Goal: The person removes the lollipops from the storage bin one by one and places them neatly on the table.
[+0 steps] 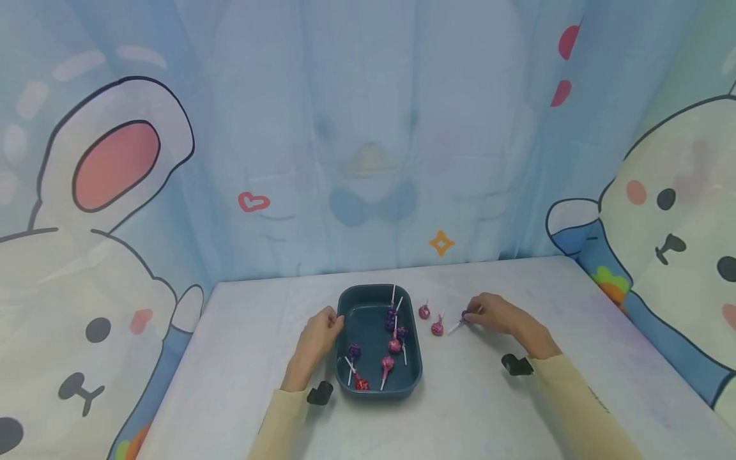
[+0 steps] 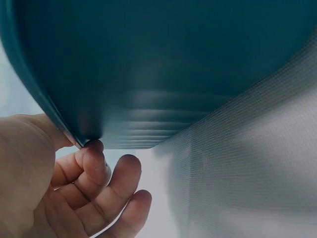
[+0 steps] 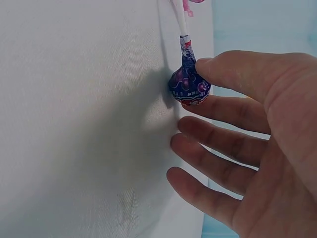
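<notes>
Only the head view shows wrapped lollipops inside the dark-teal, rounded-rectangular tub, its ten-o'clock rim pinched by the left hand. Toward half past two, the right-wrist close-up reveals a round, blue-purple printed-wrapper lollipop between the right hand's thumb and forefinger, other fingers spread.

My dk-blue, round, wrapped lollipop has purple circles, red bits & a white stick; my oblong plastic tub = plain dk teal; my cloth sleeves, pale yellow.
</notes>
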Available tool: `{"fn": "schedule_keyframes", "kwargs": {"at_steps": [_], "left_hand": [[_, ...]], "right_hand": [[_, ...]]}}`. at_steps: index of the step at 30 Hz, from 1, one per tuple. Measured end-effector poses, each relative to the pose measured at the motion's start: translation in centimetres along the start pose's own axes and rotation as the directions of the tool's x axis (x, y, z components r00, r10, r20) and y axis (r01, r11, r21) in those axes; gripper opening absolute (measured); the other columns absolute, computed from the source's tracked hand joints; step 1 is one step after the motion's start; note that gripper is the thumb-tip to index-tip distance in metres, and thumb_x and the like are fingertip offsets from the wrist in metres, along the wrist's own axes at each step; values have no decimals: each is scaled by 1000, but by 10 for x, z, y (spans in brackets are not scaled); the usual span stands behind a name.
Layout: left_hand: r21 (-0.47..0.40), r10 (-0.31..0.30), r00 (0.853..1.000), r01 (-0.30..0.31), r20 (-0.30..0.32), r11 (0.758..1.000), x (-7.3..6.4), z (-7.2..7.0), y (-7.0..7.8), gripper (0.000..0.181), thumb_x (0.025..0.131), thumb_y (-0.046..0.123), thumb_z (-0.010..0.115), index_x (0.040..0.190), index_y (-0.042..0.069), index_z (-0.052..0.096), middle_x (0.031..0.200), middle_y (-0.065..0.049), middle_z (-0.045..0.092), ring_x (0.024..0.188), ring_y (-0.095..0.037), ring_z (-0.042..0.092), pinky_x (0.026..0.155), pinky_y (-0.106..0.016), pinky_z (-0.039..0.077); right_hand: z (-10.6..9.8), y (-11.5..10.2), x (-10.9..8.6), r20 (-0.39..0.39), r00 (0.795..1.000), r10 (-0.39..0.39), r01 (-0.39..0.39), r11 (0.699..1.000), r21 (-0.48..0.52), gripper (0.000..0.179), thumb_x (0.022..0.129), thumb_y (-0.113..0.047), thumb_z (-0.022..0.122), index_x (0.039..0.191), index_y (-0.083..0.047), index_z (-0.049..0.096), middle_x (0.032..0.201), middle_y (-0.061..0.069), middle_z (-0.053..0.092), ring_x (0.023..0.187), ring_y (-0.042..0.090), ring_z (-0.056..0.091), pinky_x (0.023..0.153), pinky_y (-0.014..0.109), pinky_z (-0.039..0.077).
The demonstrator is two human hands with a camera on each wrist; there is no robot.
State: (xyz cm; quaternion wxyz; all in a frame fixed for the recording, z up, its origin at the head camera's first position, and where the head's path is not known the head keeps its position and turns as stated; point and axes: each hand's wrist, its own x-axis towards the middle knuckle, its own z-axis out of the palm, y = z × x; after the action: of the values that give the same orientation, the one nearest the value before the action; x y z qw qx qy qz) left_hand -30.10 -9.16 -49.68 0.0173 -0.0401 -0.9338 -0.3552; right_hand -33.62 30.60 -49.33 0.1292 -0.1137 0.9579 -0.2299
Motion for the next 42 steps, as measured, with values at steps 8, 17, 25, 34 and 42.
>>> {"fn": "schedule_keyframes", "kwargs": {"at_steps": [8, 17, 25, 34, 42], "left_hand": [[-8, -4, 1000, 4, -1, 1000, 0, 0, 0, 21, 92, 31, 51, 80, 14, 50, 63, 2, 47, 56, -11, 45, 50, -25, 36], [-14, 16, 1000, -16, -10, 1000, 1, -1, 1, 22, 92, 30, 51, 80, 13, 50, 62, 2, 47, 54, -11, 44, 49, -26, 36], [-13, 15, 1000, -15, -8, 1000, 0, 0, 1, 22, 92, 30, 52, 80, 12, 50, 62, 2, 47, 55, -11, 44, 49, -26, 36], [-11, 17, 1000, -17, -23, 1000, -1, -1, 1, 22, 92, 30, 52, 79, 13, 49, 61, 2, 47, 53, -11, 44, 48, -26, 36], [-7, 16, 999, -16, -30, 1000, 0, 1, 1, 21, 91, 30, 52, 79, 13, 49, 62, 2, 46, 54, -11, 43, 49, -26, 35]], "right_hand": [[-2, -5, -1, -7, 1000, 25, -25, 1000, -17, 50, 88, -35, 59, 122, 0, 52, 118, 19, 57, 100, 29, 56, 82, 43, 49], [-13, -19, -1, -20, 999, 46, -46, 999, -28, 58, 88, -38, 58, 131, -2, 44, 124, 22, 53, 108, 35, 53, 87, 49, 45], [-18, -34, -1, -40, 999, 30, -30, 999, -16, 65, 85, -49, 57, 132, -6, 42, 127, 21, 51, 112, 35, 52, 86, 48, 46], [-24, -59, 0, -58, 997, -47, 47, 999, -12, 64, 83, -52, 57, 130, -10, 45, 126, 19, 53, 113, 33, 52, 87, 48, 46], [-25, -79, 7, -58, 993, -107, 104, 993, -46, 59, 86, -48, 57, 130, -10, 45, 127, 15, 53, 114, 32, 52, 90, 48, 44]]}}
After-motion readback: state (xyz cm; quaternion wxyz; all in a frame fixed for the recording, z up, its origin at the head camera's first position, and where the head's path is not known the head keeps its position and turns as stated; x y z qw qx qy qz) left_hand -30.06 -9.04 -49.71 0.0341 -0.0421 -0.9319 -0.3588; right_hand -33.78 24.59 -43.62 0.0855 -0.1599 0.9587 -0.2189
